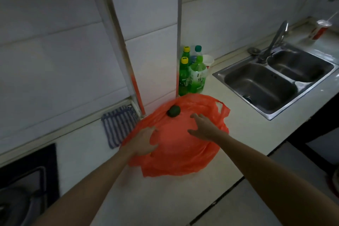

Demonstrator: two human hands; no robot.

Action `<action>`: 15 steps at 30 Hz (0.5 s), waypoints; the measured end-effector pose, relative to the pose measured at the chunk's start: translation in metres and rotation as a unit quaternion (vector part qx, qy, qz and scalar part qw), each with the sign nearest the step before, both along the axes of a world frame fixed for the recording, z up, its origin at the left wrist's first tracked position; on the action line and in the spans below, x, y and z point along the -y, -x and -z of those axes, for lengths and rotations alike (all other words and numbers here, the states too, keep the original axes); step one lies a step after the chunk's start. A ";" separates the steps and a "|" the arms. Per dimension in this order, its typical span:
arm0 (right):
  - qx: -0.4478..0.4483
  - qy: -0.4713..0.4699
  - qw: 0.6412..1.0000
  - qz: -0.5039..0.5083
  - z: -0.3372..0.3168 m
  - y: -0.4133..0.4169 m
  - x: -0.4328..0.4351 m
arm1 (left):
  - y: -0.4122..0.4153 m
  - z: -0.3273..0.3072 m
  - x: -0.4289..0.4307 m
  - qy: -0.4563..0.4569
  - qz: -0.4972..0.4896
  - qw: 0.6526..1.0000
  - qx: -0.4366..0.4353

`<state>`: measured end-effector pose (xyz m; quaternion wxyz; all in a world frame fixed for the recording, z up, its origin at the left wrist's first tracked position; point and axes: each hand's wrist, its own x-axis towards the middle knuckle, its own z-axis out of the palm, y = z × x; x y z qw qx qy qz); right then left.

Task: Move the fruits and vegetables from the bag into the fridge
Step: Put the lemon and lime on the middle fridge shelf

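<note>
We see orange bag [176, 154] on counter [244, 134]. Small dark green fruit [174, 111] sits on top of bag, wall side. Our left hand [142, 140] rests on bag, fingers spread. Our right hand [203, 127] over bag, fingers spread, holds nothing.

Three bottles [197, 77] (all green), one bag [176, 152], one fruit [174, 111].

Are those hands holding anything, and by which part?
Nothing is gripped. The left hand rests open on the left side of the orange bag; the right hand is open above it.
</note>
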<state>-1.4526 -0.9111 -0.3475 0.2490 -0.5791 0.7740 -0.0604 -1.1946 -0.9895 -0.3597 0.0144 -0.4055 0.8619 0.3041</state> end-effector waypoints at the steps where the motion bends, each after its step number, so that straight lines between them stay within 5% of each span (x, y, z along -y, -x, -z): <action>1: -0.002 -0.001 1.000 -0.010 0.005 0.002 0.006 | -0.002 0.002 0.001 -0.002 -0.003 1.000 0.010; 15: 0.038 0.018 0.995 -0.089 0.050 -0.007 0.091 | -0.027 0.041 0.004 0.000 -0.030 0.995 0.092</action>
